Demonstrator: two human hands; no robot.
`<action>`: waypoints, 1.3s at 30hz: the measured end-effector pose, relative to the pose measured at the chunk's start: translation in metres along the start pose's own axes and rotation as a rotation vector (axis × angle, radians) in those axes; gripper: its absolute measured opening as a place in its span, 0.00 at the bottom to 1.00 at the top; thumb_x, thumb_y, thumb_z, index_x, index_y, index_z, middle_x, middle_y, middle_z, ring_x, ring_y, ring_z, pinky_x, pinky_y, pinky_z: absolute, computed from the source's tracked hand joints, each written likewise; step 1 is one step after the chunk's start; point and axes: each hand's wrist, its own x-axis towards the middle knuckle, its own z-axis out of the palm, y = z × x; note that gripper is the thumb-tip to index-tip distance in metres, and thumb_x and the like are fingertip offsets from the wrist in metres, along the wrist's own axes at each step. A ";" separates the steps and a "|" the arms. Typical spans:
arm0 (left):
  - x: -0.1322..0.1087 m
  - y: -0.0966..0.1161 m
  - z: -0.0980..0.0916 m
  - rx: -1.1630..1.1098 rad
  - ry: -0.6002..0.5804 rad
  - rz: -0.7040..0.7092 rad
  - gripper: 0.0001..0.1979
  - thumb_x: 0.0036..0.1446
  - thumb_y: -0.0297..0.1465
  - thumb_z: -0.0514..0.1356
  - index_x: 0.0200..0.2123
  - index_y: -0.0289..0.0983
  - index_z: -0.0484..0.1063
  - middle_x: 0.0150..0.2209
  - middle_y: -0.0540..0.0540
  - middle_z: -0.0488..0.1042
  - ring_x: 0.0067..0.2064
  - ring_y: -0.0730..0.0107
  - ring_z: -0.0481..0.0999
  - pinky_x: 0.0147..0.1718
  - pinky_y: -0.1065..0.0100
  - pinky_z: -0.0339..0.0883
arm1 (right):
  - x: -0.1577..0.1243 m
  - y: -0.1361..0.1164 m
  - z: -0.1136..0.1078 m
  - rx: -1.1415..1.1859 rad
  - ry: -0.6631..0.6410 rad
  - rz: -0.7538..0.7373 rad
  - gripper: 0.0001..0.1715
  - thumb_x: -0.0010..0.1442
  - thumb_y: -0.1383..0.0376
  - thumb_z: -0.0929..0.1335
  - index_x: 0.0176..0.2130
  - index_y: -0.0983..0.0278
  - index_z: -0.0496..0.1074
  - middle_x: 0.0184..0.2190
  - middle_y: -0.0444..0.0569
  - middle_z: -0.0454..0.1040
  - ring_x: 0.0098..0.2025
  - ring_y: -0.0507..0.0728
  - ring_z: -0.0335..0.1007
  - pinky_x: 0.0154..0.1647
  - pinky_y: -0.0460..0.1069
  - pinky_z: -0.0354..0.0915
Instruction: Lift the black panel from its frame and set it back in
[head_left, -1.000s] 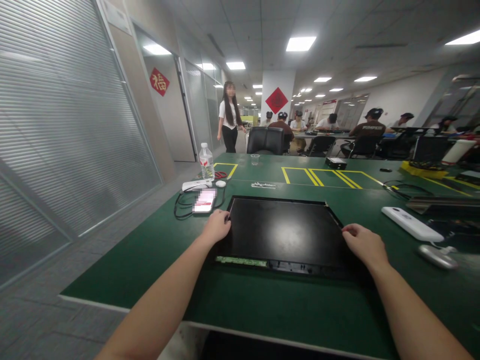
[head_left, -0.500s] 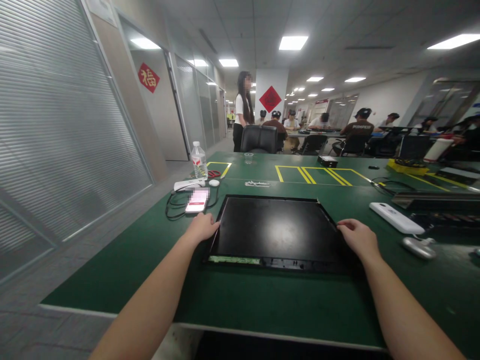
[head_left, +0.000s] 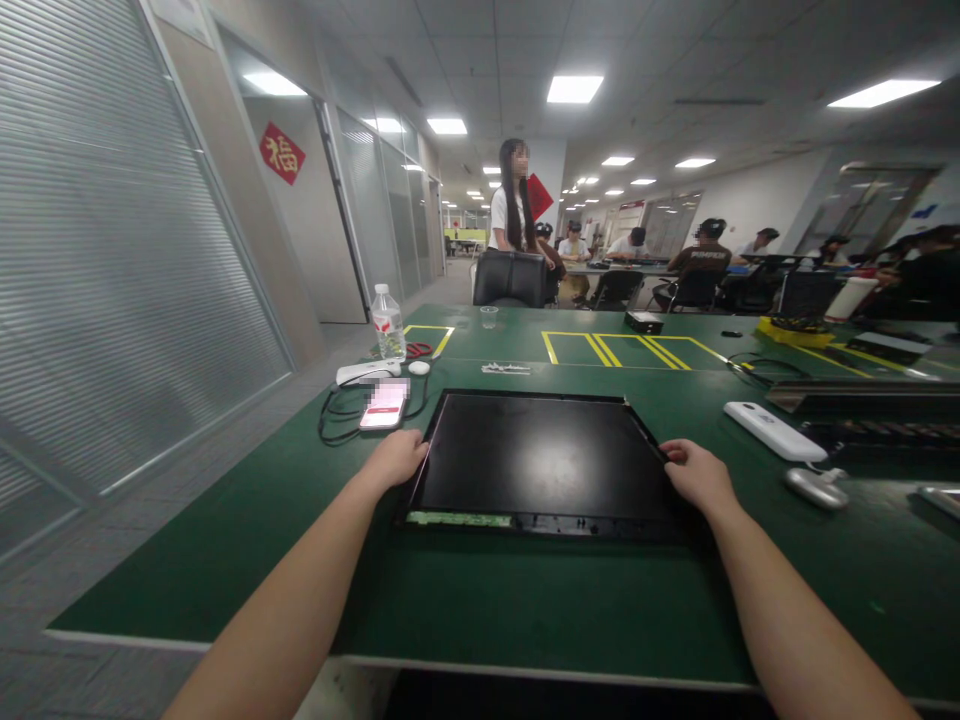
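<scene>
A flat black display panel (head_left: pixel 544 455) lies on the green table (head_left: pixel 525 610), its dark glossy face up. A green strip (head_left: pixel 459 520) shows along the left part of its near edge. My left hand (head_left: pixel 395 458) grips the panel's left edge, fingers closed on the rim. On the opposite side my right hand (head_left: pixel 697 472) holds the right edge between thumb and curled fingers. The undersides of the fingers are hidden.
Left of the panel are a phone (head_left: pixel 384 405), a cable, a white device and a water bottle (head_left: pixel 388 325). Beyond lie small metal parts (head_left: pixel 505 369) and a cup (head_left: pixel 489 316). To the right is a white device (head_left: pixel 774 431). A person (head_left: pixel 511 205) stands behind a chair.
The view has shifted slightly, moving the table items left in the picture. Both hands remain at the panel's edges. The standing person has moved right.
</scene>
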 end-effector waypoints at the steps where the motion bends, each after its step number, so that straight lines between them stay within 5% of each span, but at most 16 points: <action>1: 0.000 0.000 -0.001 -0.037 0.026 -0.003 0.12 0.63 0.31 0.56 0.26 0.39 0.71 0.33 0.40 0.79 0.37 0.57 0.78 0.32 0.66 0.59 | 0.000 0.000 0.001 -0.006 0.001 -0.007 0.21 0.54 0.71 0.68 0.46 0.60 0.81 0.43 0.50 0.82 0.42 0.58 0.76 0.38 0.49 0.65; 7: 0.003 -0.002 -0.002 -0.271 0.172 -0.027 0.17 0.58 0.30 0.59 0.19 0.41 0.60 0.21 0.50 0.68 0.29 0.64 0.69 0.29 0.67 0.54 | 0.002 0.001 0.001 -0.026 -0.011 -0.003 0.22 0.54 0.71 0.67 0.46 0.59 0.82 0.44 0.50 0.82 0.43 0.59 0.77 0.39 0.49 0.66; 14: 0.004 0.000 0.004 -0.736 0.247 -0.176 0.14 0.53 0.33 0.62 0.20 0.40 0.62 0.19 0.53 0.65 0.25 0.69 0.65 0.26 0.69 0.54 | 0.000 -0.002 0.000 -0.035 -0.011 0.005 0.21 0.54 0.71 0.67 0.45 0.59 0.83 0.45 0.51 0.82 0.43 0.59 0.77 0.40 0.49 0.67; 23: 0.004 0.007 0.001 -1.195 0.122 -0.354 0.14 0.42 0.33 0.70 0.24 0.40 0.64 0.17 0.56 0.68 0.19 0.71 0.67 0.21 0.71 0.61 | 0.000 -0.002 0.000 -0.072 -0.030 -0.016 0.22 0.55 0.71 0.67 0.46 0.59 0.84 0.45 0.51 0.83 0.45 0.60 0.78 0.42 0.49 0.69; 39: 0.011 0.004 0.004 -1.453 -0.089 -0.422 0.14 0.50 0.37 0.71 0.38 0.35 0.78 0.23 0.45 0.79 0.23 0.58 0.80 0.25 0.61 0.76 | -0.001 -0.005 -0.002 -0.099 -0.043 -0.030 0.23 0.56 0.70 0.66 0.46 0.59 0.85 0.45 0.50 0.83 0.46 0.61 0.79 0.43 0.50 0.70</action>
